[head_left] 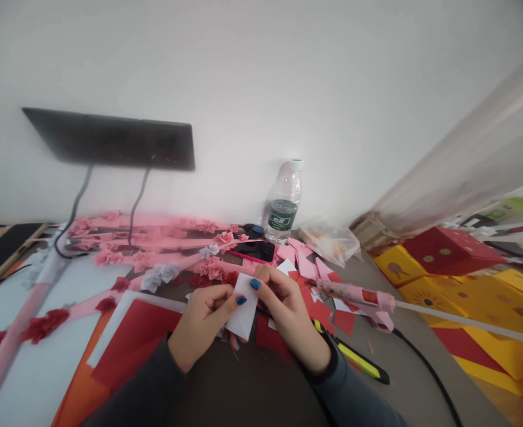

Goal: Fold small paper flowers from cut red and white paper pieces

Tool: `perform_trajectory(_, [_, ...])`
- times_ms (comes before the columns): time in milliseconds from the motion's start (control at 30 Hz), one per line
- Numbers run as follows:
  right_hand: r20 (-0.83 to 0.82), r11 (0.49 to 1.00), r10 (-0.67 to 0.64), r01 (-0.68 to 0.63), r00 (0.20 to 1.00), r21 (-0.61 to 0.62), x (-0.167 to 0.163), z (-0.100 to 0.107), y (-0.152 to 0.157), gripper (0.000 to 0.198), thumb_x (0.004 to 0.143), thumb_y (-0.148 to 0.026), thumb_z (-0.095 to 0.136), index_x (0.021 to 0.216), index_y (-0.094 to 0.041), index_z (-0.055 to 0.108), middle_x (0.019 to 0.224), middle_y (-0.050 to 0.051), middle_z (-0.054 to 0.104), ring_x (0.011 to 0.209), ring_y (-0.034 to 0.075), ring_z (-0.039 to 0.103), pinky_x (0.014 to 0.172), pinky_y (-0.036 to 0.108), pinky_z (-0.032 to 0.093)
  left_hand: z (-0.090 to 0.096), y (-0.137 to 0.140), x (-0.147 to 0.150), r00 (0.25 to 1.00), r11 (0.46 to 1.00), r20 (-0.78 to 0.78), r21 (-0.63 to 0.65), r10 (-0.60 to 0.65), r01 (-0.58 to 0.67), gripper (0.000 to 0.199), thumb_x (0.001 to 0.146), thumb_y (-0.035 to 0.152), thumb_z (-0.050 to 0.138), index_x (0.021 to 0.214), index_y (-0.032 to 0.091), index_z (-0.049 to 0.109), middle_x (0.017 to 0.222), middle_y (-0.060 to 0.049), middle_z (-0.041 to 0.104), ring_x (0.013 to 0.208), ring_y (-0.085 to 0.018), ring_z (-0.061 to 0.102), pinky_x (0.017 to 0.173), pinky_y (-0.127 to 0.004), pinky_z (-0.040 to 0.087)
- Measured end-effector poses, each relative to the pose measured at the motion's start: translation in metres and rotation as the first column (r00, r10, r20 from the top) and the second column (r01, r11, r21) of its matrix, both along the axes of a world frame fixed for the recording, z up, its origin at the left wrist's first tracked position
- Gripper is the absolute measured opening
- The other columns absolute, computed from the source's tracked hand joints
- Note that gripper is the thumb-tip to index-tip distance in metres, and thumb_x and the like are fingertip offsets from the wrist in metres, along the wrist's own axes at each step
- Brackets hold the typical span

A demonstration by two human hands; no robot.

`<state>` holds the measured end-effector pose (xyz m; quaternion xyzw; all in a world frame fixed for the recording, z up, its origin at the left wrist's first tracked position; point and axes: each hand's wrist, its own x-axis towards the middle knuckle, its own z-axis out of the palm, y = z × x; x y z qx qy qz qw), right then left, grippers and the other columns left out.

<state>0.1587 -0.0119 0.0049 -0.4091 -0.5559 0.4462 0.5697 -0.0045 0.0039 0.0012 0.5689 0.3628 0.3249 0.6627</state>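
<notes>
Above a gray tabletop, the left hand and right hand are pinching a white paper between them, fingers partly hidden behind it, while yellow boxes are running off-frame.

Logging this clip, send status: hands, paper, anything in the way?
Left hand and right hand pinching white paper. Nothing else across it. Cutter, glue gun at right.

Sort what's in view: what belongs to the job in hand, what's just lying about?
Likely part of it:
small white paper piece, in left hand and right hand
pink plastic glue gun
loose red paper squares

Probably lying about:
clear green-labelled plastic bottle
pink-edged black phone
</notes>
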Motion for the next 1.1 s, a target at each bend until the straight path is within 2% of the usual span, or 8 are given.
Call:
perform_trajectory(267, [-0.013, 0.996, -0.093, 0.093, 0.996, -0.004, -0.002, -0.003, -0.002, 0.04, 0.091, -0.048, 0.06, 0.065, -0.021, 0.045, 0.064, -0.003, 0.042, 0.059, 0.013, 0.038, 0.054, 0.026, 0.031, 0.004, -0.003, 0.001, 0.999, 0.996, -0.044, 0.086, -0.025, 0.029, 0.038, 0.09, 0.049, 0.056, 0.071, 0.016, 0.057, 0.054, -0.003, 0.067, 0.042, -0.013, 0.061, 0.042, -0.02, 0.042])
perform_trajectory(400, [0.015, 0.998, 0.027, -0.026, 1.0, -0.049, -0.001, -0.001, -0.001, 0.04, 0.091, -0.05, 0.059, 0.067, -0.021, 0.045, 0.064, -0.003, 0.04, 0.058, 0.013, 0.036, 0.053, 0.026, 0.029, 0.003, -0.003, 0.001, 0.999, 0.998, -0.037, 0.06, 0.0, 0.002, 0.039, 0.087, 0.053, 0.057, 0.072, 0.017, 0.059, 0.053, -0.001, 0.061, 0.042, -0.014, 0.057, 0.039, -0.023, 0.044])
perform_trajectory(600, [0.085, 0.974, 0.208, -0.199, 0.974, -0.108, 0.001, 0.005, -0.003, 0.04, 0.093, -0.049, 0.056, 0.067, -0.022, 0.042, 0.065, -0.003, 0.038, 0.06, 0.013, 0.034, 0.054, 0.027, 0.028, -0.004, -0.004, -0.002, 0.964, 0.928, -0.146, 0.335, 0.224, -0.165, 0.043, 0.089, 0.048, 0.054, 0.059, 0.017, 0.06, 0.051, 0.0, 0.052, 0.051, -0.014, 0.049, 0.044, -0.024, 0.036])
perform_trajectory(833, [0.152, 0.952, 0.29, -0.267, 0.945, -0.152, 0.001, 0.003, -0.005, 0.04, 0.096, -0.05, 0.051, 0.069, -0.021, 0.043, 0.068, -0.003, 0.038, 0.062, 0.013, 0.035, 0.058, 0.027, 0.03, 0.004, -0.003, -0.002, 0.958, 0.905, -0.234, 0.422, 0.164, -0.052, 0.042, 0.089, 0.044, 0.053, 0.056, 0.018, 0.058, 0.049, 0.002, 0.05, 0.049, -0.014, 0.043, 0.046, -0.024, 0.031])
perform_trajectory(900, [0.131, 0.964, 0.253, -0.238, 0.959, -0.118, 0.001, 0.002, -0.005, 0.04, 0.096, -0.049, 0.051, 0.068, -0.021, 0.043, 0.067, -0.003, 0.038, 0.061, 0.013, 0.035, 0.056, 0.027, 0.029, 0.005, -0.003, -0.003, 0.97, 0.919, -0.216, 0.394, 0.11, -0.016, 0.043, 0.09, 0.044, 0.051, 0.055, 0.019, 0.054, 0.048, 0.002, 0.05, 0.047, -0.013, 0.043, 0.045, -0.025, 0.031])
perform_trajectory(967, [0.07, 0.989, 0.134, -0.128, 0.989, -0.079, 0.006, 0.002, -0.003, 0.037, 0.094, -0.047, 0.054, 0.069, -0.021, 0.046, 0.066, -0.003, 0.039, 0.059, 0.013, 0.034, 0.054, 0.026, 0.028, 0.004, -0.003, -0.004, 0.979, 0.93, -0.201, 0.363, 0.02, 0.056, 0.044, 0.093, 0.041, 0.045, 0.055, 0.02, 0.05, 0.045, 0.003, 0.047, 0.042, -0.012, 0.042, 0.045, -0.025, 0.031])
perform_trajectory(1033, [-0.042, 0.995, -0.095, 0.093, 0.995, -0.045, 0.014, 0.004, 0.0, 0.031, 0.091, -0.043, 0.058, 0.071, -0.022, 0.047, 0.065, -0.004, 0.037, 0.055, 0.013, 0.032, 0.051, 0.026, 0.027, 0.004, -0.004, -0.005, 0.977, 0.924, -0.207, 0.359, -0.057, 0.13, 0.043, 0.095, 0.036, 0.041, 0.056, 0.02, 0.047, 0.043, 0.004, 0.043, 0.04, -0.01, 0.04, 0.045, -0.024, 0.031])
perform_trajectory(1100, [-0.137, 0.947, -0.321, 0.319, 0.937, -0.04, 0.024, 0.006, 0.003, 0.028, 0.091, -0.038, 0.058, 0.071, -0.023, 0.044, 0.065, -0.004, 0.035, 0.056, 0.013, 0.032, 0.051, 0.025, 0.027, 0.003, -0.004, -0.005, 0.975, 0.919, -0.21, 0.367, -0.072, 0.147, 0.041, 0.095, 0.035, 0.04, 0.056, 0.02, 0.043, 0.044, 0.005, 0.04, 0.04, -0.009, 0.037, 0.046, -0.023, 0.029])
